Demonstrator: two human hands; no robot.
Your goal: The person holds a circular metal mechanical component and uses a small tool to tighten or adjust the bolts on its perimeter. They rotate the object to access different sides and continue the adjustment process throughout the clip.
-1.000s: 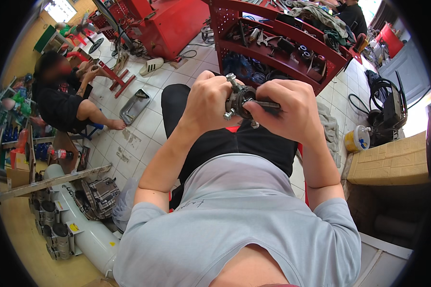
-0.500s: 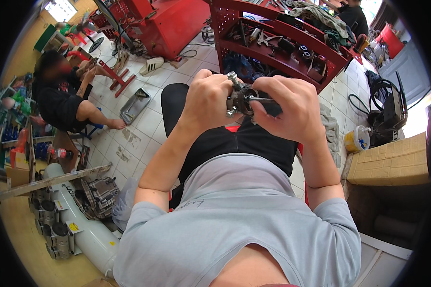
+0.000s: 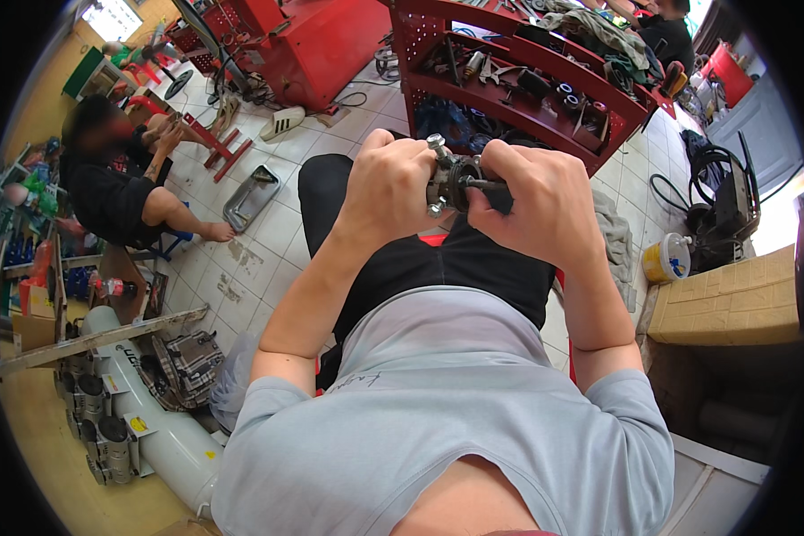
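A: What does the metal part look like?
B: Compact, dark and silvery, with a round blackish face turned toward the right hand. Shiny bolts stick out of it, an upper one and a lower one.
A: Where is it?
B: Up in the air above the lap, its left side inside the grip of the left hand.
A: And the slim rod?
B: Grey, lying roughly level, pinched in the right hand, its tip at the middle of that face (how deep, I can't tell).
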